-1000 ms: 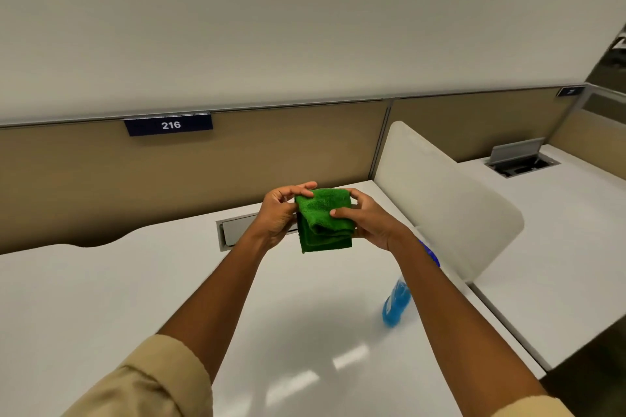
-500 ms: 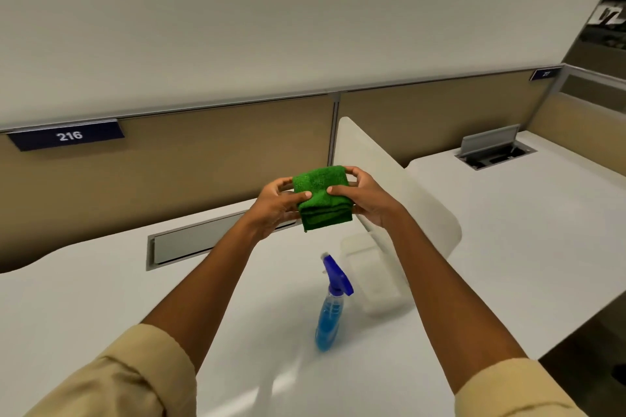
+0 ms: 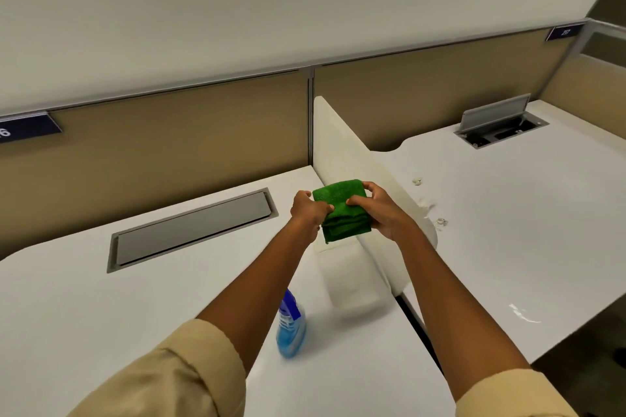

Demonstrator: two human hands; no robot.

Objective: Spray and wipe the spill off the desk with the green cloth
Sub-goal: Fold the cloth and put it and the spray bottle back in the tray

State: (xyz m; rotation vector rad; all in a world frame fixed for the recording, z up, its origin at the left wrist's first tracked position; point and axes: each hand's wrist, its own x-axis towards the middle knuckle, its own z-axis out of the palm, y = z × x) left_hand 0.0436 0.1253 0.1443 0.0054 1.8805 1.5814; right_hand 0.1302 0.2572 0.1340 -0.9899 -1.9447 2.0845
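Both hands are closed on the folded cloth (image 3: pixel 342 210), held in the air above the worktop (image 3: pixel 84 308) beside the divider (image 3: pixel 342 152): the left hand (image 3: pixel 310 211) pinches its left edge, the right hand (image 3: pixel 381 211) grips its right side with the thumb on top. The bottle (image 3: pixel 290 328), blue and blurred, stands on the near worktop below the forearms, untouched by either hand. Across the divider, the right worktop (image 3: pixel 508 230) carries pale splashes and small crumbs near the divider's foot, and another white smear nearer its front edge; this looks like the spill (image 3: pixel 432 210). By my reading, little of the task is done: the cloth is in hand and apparently being readied, but nothing suggests spraying yet, and the mess looks unwiped. Left to do: take up the bottle, spray the marks, then wipe them with the cloth.
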